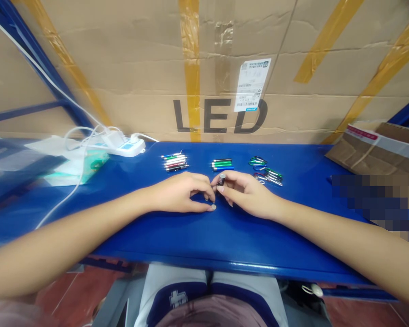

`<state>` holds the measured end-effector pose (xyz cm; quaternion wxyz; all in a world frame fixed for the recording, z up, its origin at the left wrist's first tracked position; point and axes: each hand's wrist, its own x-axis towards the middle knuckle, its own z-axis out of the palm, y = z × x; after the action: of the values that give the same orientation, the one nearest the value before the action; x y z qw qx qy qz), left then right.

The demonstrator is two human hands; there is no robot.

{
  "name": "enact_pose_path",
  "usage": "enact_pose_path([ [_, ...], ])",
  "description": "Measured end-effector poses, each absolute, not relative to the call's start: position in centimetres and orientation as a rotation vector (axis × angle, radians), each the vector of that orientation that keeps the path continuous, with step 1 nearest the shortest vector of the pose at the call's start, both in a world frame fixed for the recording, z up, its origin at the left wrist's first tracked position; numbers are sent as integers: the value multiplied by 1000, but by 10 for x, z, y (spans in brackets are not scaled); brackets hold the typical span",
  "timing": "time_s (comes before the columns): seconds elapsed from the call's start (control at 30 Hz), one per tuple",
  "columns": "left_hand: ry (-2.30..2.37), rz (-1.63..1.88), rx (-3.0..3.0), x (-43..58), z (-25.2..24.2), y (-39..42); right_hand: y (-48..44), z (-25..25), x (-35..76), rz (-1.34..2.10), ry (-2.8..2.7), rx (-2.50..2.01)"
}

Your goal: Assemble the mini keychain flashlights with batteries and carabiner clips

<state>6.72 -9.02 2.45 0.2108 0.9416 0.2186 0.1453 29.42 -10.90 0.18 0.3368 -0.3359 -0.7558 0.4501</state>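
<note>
My right hand (pixel 248 193) pinches a short black cylinder (pixel 221 180) with a silvery end between thumb and fingers. Close beside it, my left hand (pixel 186 193) has its thumb and fingertips at a small round silver disc (pixel 213 207), which looks like a button cell. The disc sits at the thumb tip, just above the blue table. Beyond the hands lie a row of metallic pen-like sticks (pixel 175 161), a group of green, blue and black tubes (pixel 222 164), and a pile of coloured carabiner clips (pixel 257 161) with slim metal pieces (pixel 273 176) beside it.
A white power strip (pixel 131 147) with plugs and cables stands at the back left, next to a green and white plastic packet (pixel 85 165). An open cardboard box (pixel 371 150) is at the right. A large carton (pixel 139 68) walls off the back of the blue table (pixel 204 245).
</note>
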Motion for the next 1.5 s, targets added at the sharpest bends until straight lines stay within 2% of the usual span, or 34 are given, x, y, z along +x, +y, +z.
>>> enact_pose_path([
  [0.4,614,444,2531,68,23,-89,-108,2,295,1161,-1982,-864],
  [0.63,726,783,2203,63,28,-81,-107,-6,296,1010,-2060,-853],
  [0.83,657,1008,2272,68,29,-87,-112,-6,296,756,-2247,-693],
  [1.5,481,1001,2447,67,27,-90,-113,-6,297,638,-2312,-611],
])
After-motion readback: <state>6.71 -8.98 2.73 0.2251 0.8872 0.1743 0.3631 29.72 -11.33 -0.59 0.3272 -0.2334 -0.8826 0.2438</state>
